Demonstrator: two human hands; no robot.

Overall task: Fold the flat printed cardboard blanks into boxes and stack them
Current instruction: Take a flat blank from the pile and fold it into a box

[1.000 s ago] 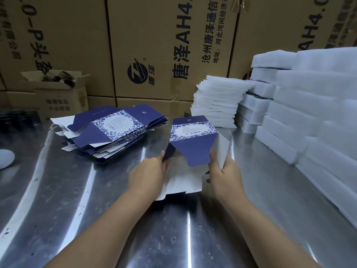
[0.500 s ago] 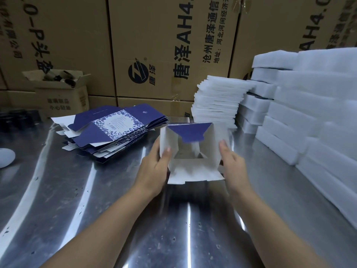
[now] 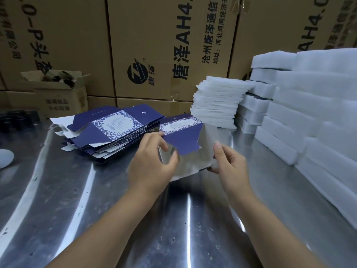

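Half a second ago the box gaped open-ended; now the left hand folds its blue flap inward while the right hand pinches the side, between both hands, above the surface, closing one end.

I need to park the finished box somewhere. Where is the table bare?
Bare steel table lies in front of both hands and left of the left hand, below the flat blanks. The right side is crowded with white foam stacks.

Steel table: blanks, probably foam.
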